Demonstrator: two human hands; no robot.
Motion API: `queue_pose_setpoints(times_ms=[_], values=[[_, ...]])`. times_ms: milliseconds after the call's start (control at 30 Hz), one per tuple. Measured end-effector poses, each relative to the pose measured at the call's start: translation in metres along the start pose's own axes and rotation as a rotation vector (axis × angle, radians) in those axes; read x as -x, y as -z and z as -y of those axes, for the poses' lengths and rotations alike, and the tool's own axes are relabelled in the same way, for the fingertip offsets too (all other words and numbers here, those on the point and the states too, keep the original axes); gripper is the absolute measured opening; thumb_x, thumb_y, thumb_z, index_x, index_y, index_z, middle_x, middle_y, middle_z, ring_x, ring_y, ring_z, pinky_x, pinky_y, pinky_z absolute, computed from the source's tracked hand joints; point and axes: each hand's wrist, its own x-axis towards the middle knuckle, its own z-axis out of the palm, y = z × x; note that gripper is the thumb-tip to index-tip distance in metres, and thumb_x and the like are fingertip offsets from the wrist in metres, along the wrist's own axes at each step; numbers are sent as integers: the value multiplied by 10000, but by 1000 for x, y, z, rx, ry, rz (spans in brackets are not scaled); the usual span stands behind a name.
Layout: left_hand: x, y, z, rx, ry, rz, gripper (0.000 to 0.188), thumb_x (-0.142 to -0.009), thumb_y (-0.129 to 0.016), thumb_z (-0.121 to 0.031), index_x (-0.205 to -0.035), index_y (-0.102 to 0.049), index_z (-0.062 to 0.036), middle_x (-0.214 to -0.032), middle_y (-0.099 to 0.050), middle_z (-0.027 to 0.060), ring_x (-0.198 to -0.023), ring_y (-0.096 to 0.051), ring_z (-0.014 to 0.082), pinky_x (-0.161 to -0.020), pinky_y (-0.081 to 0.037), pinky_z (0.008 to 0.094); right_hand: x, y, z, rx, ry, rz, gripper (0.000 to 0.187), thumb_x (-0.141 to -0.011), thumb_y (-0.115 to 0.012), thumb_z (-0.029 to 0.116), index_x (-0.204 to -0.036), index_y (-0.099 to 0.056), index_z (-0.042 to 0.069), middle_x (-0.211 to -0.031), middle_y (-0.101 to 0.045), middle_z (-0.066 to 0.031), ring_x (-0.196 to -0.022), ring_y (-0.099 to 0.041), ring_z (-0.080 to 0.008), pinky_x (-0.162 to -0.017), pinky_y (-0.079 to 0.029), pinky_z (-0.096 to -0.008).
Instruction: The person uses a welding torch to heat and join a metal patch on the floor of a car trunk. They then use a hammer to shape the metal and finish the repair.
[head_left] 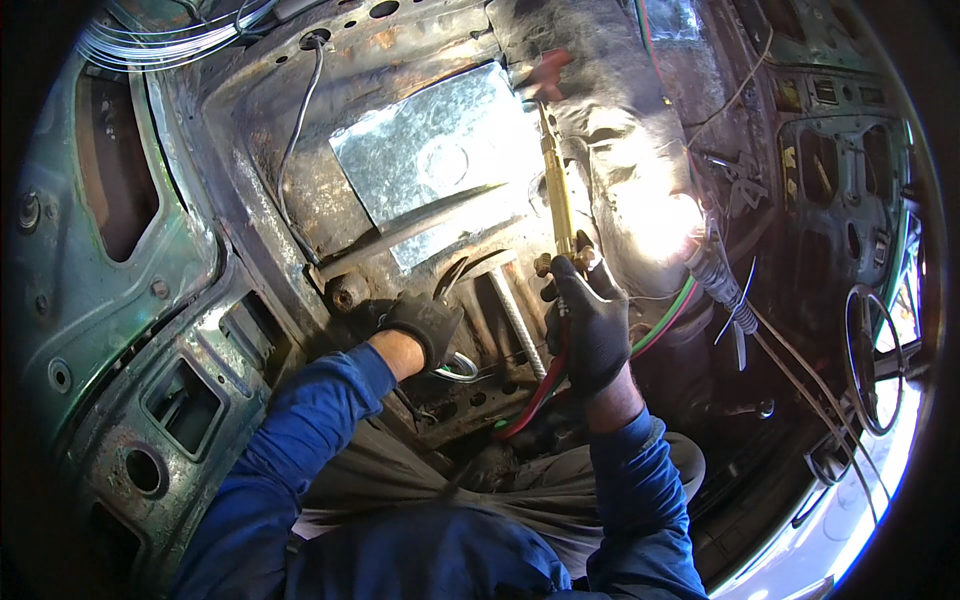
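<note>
My right hand [590, 325], in a dark glove, is closed round the valve end of a brass gas torch [557, 190]. The torch points away from me, up toward a bright sheet-metal patch [400, 150] on the rusty car floor [250, 120]. A red hose [530, 415] and a green hose [665, 318] run near its lower end. My gloved left hand [425, 325] is low over the floor, fingers curled; a thin dark piece sticks up beside them, and what they hold is unclear. Between my hands lies a hammer-shaped tool [518, 325] with a pale ridged shaft.
A glaring work lamp [690, 235] with a cord stands right of the torch. Small wire loops [460, 370] lie by my left wrist. A red object [547, 73] is near the torch tip. Green door panels [110, 300] flank the left; a steering wheel [870, 360] is far right.
</note>
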Motion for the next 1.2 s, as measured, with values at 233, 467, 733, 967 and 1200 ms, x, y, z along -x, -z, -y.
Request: queue_pose_setpoints(times_ms=[233, 467, 733, 967, 1200], values=[[-7, -4, 2, 17, 7, 32, 535, -925, -747, -426, -1371, -659, -142, -1281, -750, 133, -1218, -702, 349, -1014, -553, 530, -8, 6, -16, 95, 124, 21, 497, -1036, -751, 216, -1476, -595, 46, -806, -661, -14, -500, -509, -35, -419, -371, -227], [-2, 6, 0, 28, -5, 6, 467, -914, -754, -386, -1300, -696, -130, -1241, -770, 126, -1181, -720, 346, -991, -569, 536, -3, 6, -15, 96, 113, 45, 339, -1029, -760, 215, -1303, -673, 35, -772, -651, 5, -477, -503, -30, -411, -360, -237], [-1, 14, -1, 70, 6, 38, 521, -908, -771, -427, -1331, -668, -140, -1251, -766, 105, -1204, -701, 337, -994, -559, 544, 5, 7, -13, 157, 137, 54, 294, -1020, -684, 64, -1312, -698, 23, -918, -674, -63, -540, -577, -71, -438, -435, -244], [2, 15, -2, 63, -4, 25, 533, -898, -778, -438, -1325, -658, -144, -1249, -764, 102, -1214, -692, 334, -995, -559, 540, 9, -2, -4, 61, 53, -21, 323, -1038, -747, 253, -1275, -678, 45, -775, -650, -1, -466, -501, -41, -414, -365, -233], [3, 18, -3, 58, -12, 25, 546, -890, -788, -430, -1328, -657, -132, -1250, -757, 115, -1214, -692, 334, -991, -562, 536, 8, 2, -8, 97, 91, 8, 405, -1051, -735, 243, -1386, -645, 35, -806, -666, -4, -538, -522, -20, -441, -386, -214]])
